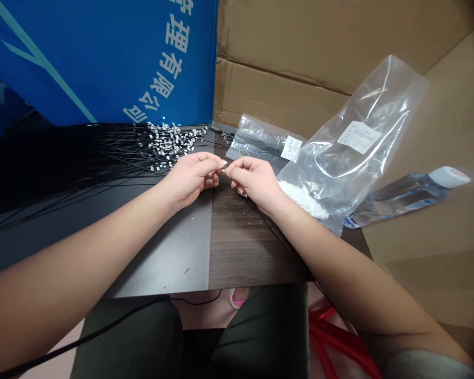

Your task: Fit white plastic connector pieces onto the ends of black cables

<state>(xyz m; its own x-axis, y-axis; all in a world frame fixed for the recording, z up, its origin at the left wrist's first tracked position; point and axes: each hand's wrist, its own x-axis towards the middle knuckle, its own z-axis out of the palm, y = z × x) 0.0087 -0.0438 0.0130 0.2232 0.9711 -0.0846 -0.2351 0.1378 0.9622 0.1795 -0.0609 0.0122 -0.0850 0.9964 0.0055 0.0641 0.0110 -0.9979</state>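
My left hand (191, 179) and my right hand (256, 181) meet fingertip to fingertip above the dark table. Between the pinched fingers shows a tiny white connector (224, 167), mostly covered by them. The left thumb and forefinger are closed on it. A thin black cable (277, 231) comes out below my right hand, runs under the forearm and over the table's front edge; the right fingers are closed at its end. Just right of that hand, white small pieces (306, 199) lie in the mouth of a large clear plastic bag (363, 137).
At the left spreads a heap of black cables (55, 158) with white connector ends (169, 142). A smaller labelled bag (260, 138) lies behind my hands. A water bottle (406, 195) leans at the right. A blue panel (114, 58) and cardboard (284, 37) stand behind the table (256, 252).
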